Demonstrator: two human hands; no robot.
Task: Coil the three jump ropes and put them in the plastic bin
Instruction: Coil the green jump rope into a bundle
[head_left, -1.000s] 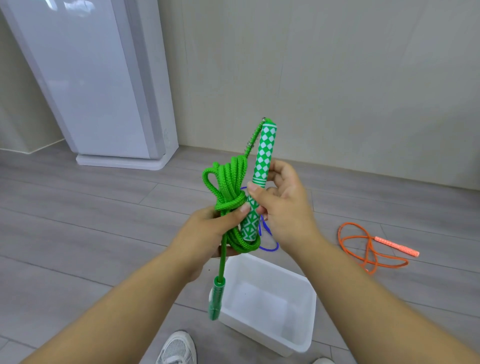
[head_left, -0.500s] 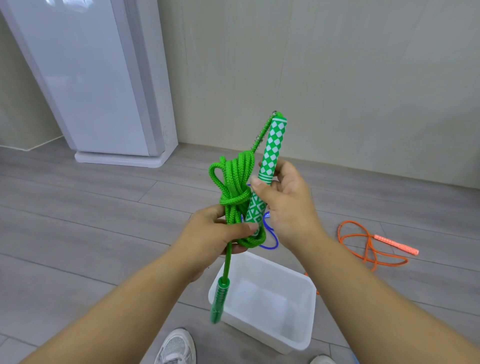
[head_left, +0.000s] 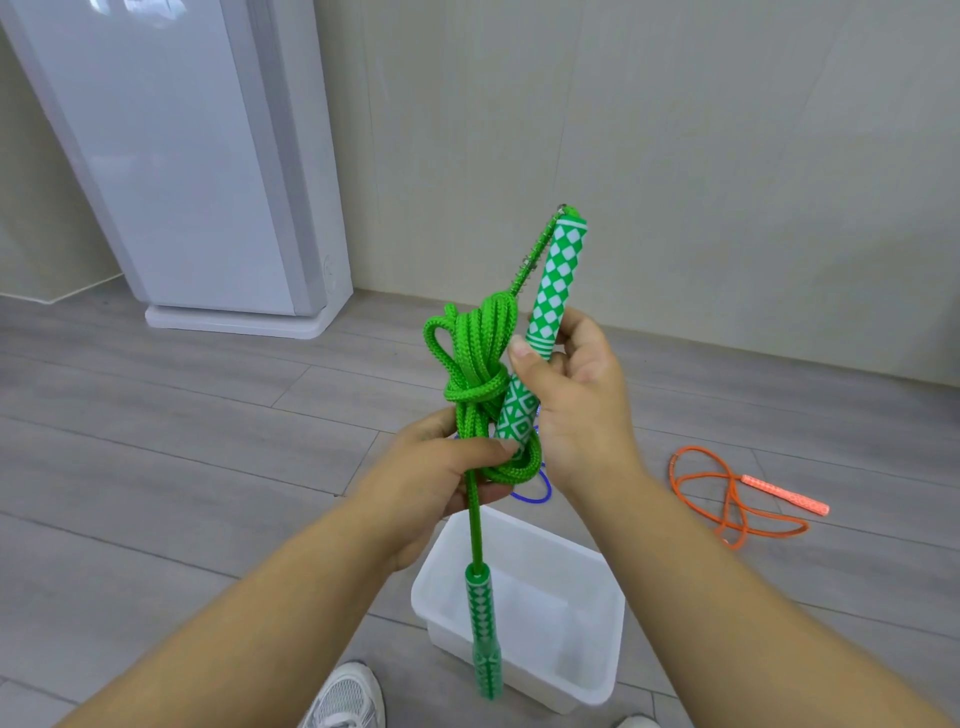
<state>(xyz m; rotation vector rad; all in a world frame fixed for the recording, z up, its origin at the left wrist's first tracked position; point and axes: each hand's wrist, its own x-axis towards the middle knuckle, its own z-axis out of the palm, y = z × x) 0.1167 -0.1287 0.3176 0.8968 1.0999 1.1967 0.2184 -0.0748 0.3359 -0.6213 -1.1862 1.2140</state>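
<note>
A pale beige wall (head_left: 675, 156) and a tall glossy white cabinet-like unit (head_left: 182, 156) stand behind a grey wood-look plank floor (head_left: 156, 441). The work is done in the air above that floor.

The left hand (head_left: 436, 478) has its fingers (head_left: 483, 449) curled round the lower part of the green braided jump rope (head_left: 475, 358). A wrap cinches the coils just above those fingers. The right hand (head_left: 576, 405) pinches the green-and-white diamond-patterned handle (head_left: 558, 275) between thumb and fingers (head_left: 524, 358). The handle tilts upward, and its lower end pokes into the loop beside the left thumb. The second patterned handle (head_left: 483, 634) hangs straight down below the left fingers. Behind it, the white rectangular plastic bin (head_left: 524, 670) sits on the floor beneath both hands.

The step in hand looks like locking the coil with the handle. It would go best with the left grip kept firm below the wrap so the loops cannot spread. The right fingers would then feed the handle through and draw it snug. The dangling handle should be gathered up before lowering, or it may catch on the bin's rim.

Well apart to the right of the right fingers, a thin orange jump rope (head_left: 727, 499) lies loose on the floor. Part of a thin blue rope (head_left: 540, 488) shows just behind the hands, mostly hidden. A white sneaker (head_left: 343, 696) sits below the left forearm.
</note>
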